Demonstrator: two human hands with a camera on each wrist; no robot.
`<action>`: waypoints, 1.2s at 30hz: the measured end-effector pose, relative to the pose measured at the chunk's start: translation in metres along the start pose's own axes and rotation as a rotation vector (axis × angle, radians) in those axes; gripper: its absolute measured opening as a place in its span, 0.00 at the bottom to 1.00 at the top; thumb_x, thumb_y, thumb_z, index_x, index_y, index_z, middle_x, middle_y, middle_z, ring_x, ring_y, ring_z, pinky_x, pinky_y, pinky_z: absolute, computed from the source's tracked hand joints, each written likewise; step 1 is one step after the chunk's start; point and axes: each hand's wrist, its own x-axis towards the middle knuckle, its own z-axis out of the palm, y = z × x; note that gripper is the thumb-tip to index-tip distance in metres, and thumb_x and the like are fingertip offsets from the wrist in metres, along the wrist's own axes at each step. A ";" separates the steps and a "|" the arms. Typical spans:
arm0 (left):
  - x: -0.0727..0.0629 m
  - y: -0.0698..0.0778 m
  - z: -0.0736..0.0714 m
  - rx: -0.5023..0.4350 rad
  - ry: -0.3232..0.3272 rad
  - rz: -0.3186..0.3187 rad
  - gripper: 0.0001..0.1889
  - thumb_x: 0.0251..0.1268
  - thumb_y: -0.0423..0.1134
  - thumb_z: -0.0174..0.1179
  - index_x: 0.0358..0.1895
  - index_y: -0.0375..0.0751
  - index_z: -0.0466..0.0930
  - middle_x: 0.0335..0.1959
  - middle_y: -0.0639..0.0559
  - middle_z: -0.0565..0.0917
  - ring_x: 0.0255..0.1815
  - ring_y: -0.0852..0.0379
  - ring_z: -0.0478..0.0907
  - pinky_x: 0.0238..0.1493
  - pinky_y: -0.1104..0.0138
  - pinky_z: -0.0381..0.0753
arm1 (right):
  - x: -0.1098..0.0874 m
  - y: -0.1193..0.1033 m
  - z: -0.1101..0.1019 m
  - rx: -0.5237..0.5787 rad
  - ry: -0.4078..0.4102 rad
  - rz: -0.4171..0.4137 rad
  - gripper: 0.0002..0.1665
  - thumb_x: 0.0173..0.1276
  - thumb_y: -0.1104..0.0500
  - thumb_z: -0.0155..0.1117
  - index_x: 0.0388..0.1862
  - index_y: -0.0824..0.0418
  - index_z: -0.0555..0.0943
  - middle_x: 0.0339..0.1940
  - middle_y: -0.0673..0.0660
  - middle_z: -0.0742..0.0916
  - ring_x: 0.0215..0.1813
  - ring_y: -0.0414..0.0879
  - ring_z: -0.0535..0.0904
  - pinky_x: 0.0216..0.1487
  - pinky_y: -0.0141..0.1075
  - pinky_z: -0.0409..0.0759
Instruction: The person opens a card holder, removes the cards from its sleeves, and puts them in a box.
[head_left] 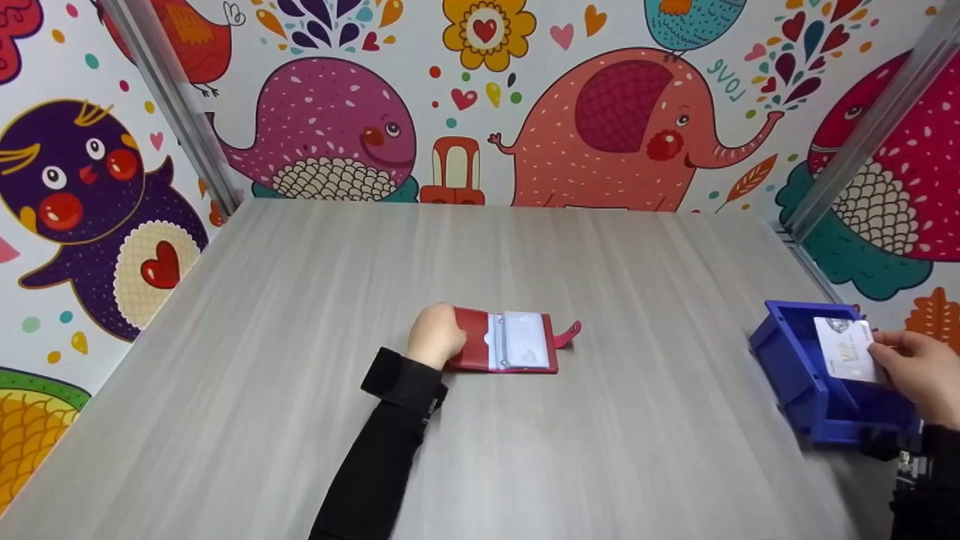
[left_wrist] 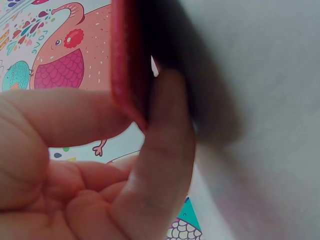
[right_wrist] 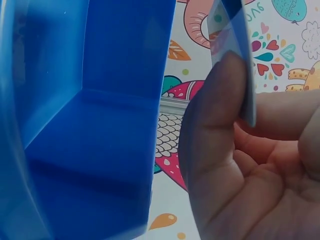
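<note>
A red card holder (head_left: 471, 339) lies spread open near the middle of the table, its clear sleeves (head_left: 525, 340) facing up and its snap strap (head_left: 570, 334) pointing right. My left hand (head_left: 436, 335) pinches the holder's left edge; in the left wrist view the thumb and a finger grip the red cover (left_wrist: 131, 65) from both sides. Over the blue bin (head_left: 795, 375) at the right, my right hand (head_left: 919, 367) holds a white VIP card (head_left: 847, 349) by its right edge. The right wrist view shows that card (right_wrist: 250, 70) edge-on between thumb and finger, beside the bin's wall.
The pale wood-grain table (head_left: 262, 375) runs back to a wall (head_left: 480, 97) printed with cartoon animals. Metal posts (head_left: 165, 97) stand at the back corners. In the right wrist view, the bin's inner floor (right_wrist: 95, 130) is bare blue plastic.
</note>
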 end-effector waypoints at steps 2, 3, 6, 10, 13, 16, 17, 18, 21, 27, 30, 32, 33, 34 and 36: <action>0.000 0.000 0.000 0.001 -0.004 -0.004 0.14 0.57 0.28 0.61 0.46 0.24 0.81 0.44 0.37 0.84 0.46 0.44 0.80 0.52 0.57 0.78 | 0.014 0.019 0.003 0.002 -0.007 -0.016 0.20 0.78 0.60 0.46 0.54 0.78 0.72 0.37 0.67 0.80 0.38 0.53 0.75 0.28 0.34 0.77; 0.000 0.000 0.000 0.003 -0.005 -0.005 0.14 0.57 0.28 0.61 0.46 0.24 0.81 0.44 0.37 0.84 0.46 0.43 0.80 0.52 0.56 0.78 | 0.019 0.028 0.005 0.002 -0.034 -0.042 0.23 0.79 0.61 0.45 0.59 0.81 0.67 0.40 0.69 0.80 0.39 0.51 0.77 0.28 0.33 0.78; -0.001 0.000 -0.001 0.005 -0.008 -0.007 0.14 0.58 0.28 0.61 0.47 0.24 0.81 0.45 0.37 0.84 0.47 0.43 0.80 0.53 0.56 0.77 | 0.038 0.057 0.012 -0.026 -0.059 -0.120 0.24 0.78 0.62 0.45 0.61 0.83 0.66 0.39 0.71 0.83 0.31 0.36 0.78 0.29 0.32 0.81; -0.001 0.000 -0.001 0.004 -0.011 -0.009 0.15 0.58 0.29 0.61 0.48 0.24 0.81 0.45 0.37 0.84 0.47 0.43 0.80 0.53 0.56 0.77 | 0.044 0.070 0.015 -0.062 -0.074 -0.173 0.28 0.78 0.63 0.47 0.62 0.89 0.60 0.49 0.85 0.77 0.33 0.42 0.82 0.28 0.27 0.79; 0.000 0.000 -0.001 -0.004 -0.013 -0.012 0.15 0.58 0.29 0.61 0.48 0.23 0.81 0.46 0.36 0.84 0.47 0.43 0.80 0.54 0.56 0.77 | 0.040 0.063 0.012 -0.072 -0.077 -0.157 0.30 0.78 0.61 0.49 0.62 0.88 0.60 0.51 0.86 0.76 0.36 0.55 0.84 0.29 0.31 0.81; 0.000 -0.001 -0.001 -0.010 -0.013 -0.016 0.15 0.59 0.29 0.62 0.49 0.23 0.81 0.46 0.36 0.84 0.48 0.42 0.80 0.54 0.56 0.77 | 0.035 0.056 0.010 -0.071 -0.085 -0.146 0.30 0.79 0.60 0.49 0.63 0.87 0.60 0.51 0.85 0.75 0.37 0.56 0.83 0.28 0.30 0.81; 0.000 -0.001 -0.001 -0.010 -0.012 -0.016 0.15 0.59 0.29 0.62 0.49 0.23 0.81 0.45 0.36 0.84 0.48 0.42 0.80 0.54 0.56 0.77 | 0.033 0.054 0.009 -0.068 -0.087 -0.142 0.30 0.79 0.60 0.49 0.63 0.87 0.60 0.51 0.85 0.75 0.37 0.56 0.83 0.29 0.31 0.81; 0.000 -0.001 -0.001 -0.012 -0.013 -0.017 0.15 0.59 0.29 0.62 0.49 0.23 0.80 0.45 0.36 0.84 0.48 0.43 0.80 0.54 0.56 0.76 | 0.031 0.052 0.008 -0.062 -0.088 -0.142 0.30 0.79 0.59 0.49 0.63 0.87 0.60 0.51 0.85 0.75 0.36 0.54 0.83 0.29 0.31 0.81; 0.000 -0.001 -0.001 -0.011 -0.007 -0.014 0.15 0.58 0.29 0.62 0.48 0.23 0.80 0.45 0.37 0.84 0.48 0.43 0.80 0.54 0.56 0.77 | 0.024 0.045 0.007 -0.064 -0.080 -0.142 0.32 0.79 0.57 0.49 0.63 0.87 0.60 0.52 0.85 0.75 0.35 0.51 0.83 0.31 0.31 0.82; 0.000 -0.001 0.000 0.003 -0.007 -0.004 0.15 0.57 0.28 0.62 0.47 0.23 0.81 0.45 0.36 0.84 0.48 0.42 0.80 0.54 0.56 0.77 | -0.018 -0.002 0.002 -0.114 -0.022 -0.166 0.30 0.79 0.57 0.49 0.61 0.86 0.63 0.52 0.85 0.75 0.35 0.57 0.82 0.37 0.43 0.85; 0.000 0.000 0.000 0.006 -0.014 -0.007 0.15 0.58 0.28 0.61 0.47 0.23 0.81 0.46 0.36 0.84 0.48 0.42 0.80 0.54 0.56 0.77 | -0.041 -0.031 -0.003 -0.125 -0.013 -0.171 0.30 0.80 0.57 0.48 0.61 0.87 0.62 0.54 0.86 0.74 0.44 0.71 0.79 0.47 0.61 0.79; 0.000 0.000 0.000 0.004 -0.013 -0.009 0.15 0.57 0.28 0.61 0.47 0.23 0.81 0.46 0.36 0.84 0.48 0.42 0.80 0.54 0.56 0.77 | -0.052 -0.046 -0.006 -0.122 -0.024 -0.167 0.31 0.80 0.57 0.48 0.62 0.87 0.61 0.55 0.86 0.72 0.50 0.77 0.74 0.51 0.65 0.75; 0.000 0.000 0.000 0.003 -0.011 -0.009 0.15 0.57 0.28 0.61 0.47 0.23 0.81 0.46 0.36 0.84 0.48 0.42 0.80 0.54 0.56 0.77 | -0.056 -0.051 -0.006 -0.125 -0.023 -0.169 0.31 0.80 0.57 0.47 0.62 0.87 0.60 0.56 0.86 0.71 0.51 0.77 0.74 0.52 0.65 0.74; 0.000 -0.001 0.000 0.001 -0.008 -0.010 0.15 0.57 0.28 0.61 0.47 0.23 0.81 0.46 0.36 0.84 0.48 0.42 0.80 0.54 0.56 0.77 | -0.059 -0.055 -0.006 -0.127 -0.024 -0.173 0.32 0.80 0.56 0.47 0.63 0.86 0.60 0.57 0.86 0.71 0.52 0.78 0.73 0.53 0.66 0.73; 0.000 0.000 0.000 -0.003 -0.005 -0.011 0.15 0.56 0.27 0.60 0.47 0.23 0.81 0.45 0.36 0.84 0.47 0.42 0.80 0.54 0.56 0.77 | -0.064 -0.062 -0.007 -0.125 -0.038 -0.176 0.33 0.81 0.54 0.46 0.64 0.86 0.59 0.58 0.86 0.69 0.54 0.78 0.71 0.54 0.67 0.71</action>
